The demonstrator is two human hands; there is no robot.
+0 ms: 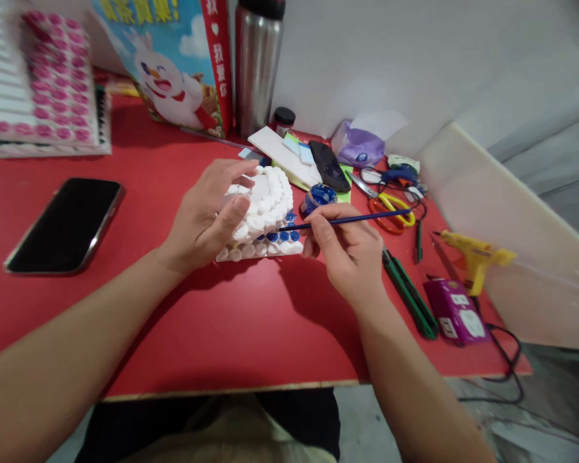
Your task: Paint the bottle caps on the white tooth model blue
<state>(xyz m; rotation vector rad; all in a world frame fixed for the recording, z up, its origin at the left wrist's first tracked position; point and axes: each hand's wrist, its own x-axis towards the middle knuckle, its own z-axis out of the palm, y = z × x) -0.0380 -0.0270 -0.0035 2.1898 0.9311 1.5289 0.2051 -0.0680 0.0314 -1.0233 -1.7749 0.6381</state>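
Note:
A white craft piece (265,206) made of many small round bumps rests on the red table (222,321); a few bumps along its lower row are painted blue. My left hand (207,215) is wrapped round its left side and holds it. My right hand (347,251) pinches a thin blue paintbrush (361,219), whose tip touches the blue bumps. A small open pot of blue paint (318,195) stands just behind the piece.
A black phone (67,223) lies at left. Behind stand a steel flask (257,64), a cartoon box (174,58) and pink-dotted sheets (43,83). At right lie scissors (390,209), a green knife (408,292), a yellow glue gun (475,257) and a purple box (456,312).

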